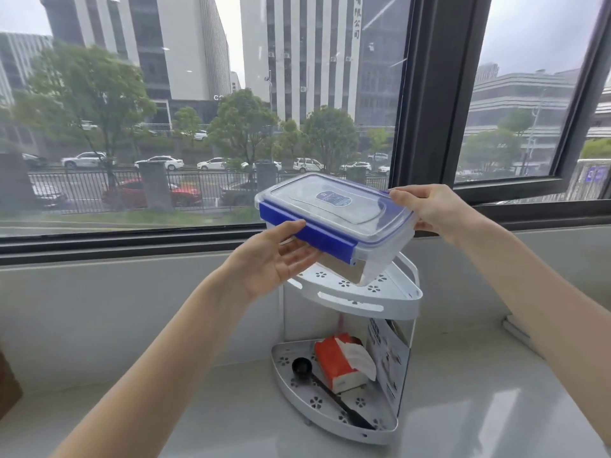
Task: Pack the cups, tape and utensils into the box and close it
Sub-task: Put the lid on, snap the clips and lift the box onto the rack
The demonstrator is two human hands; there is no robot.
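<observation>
You hold the shut box (334, 219) in your left hand (274, 259) and right hand (429, 209), with nothing packed yet, I think

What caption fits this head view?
Both hands, left and right, hold a lidded box above a white rack.

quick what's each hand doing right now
Left hand: holding the box from underneath.
Right hand: gripping the box's far end.

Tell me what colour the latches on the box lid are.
Blue, on the clear box; the head view shows the long latch best.
</observation>
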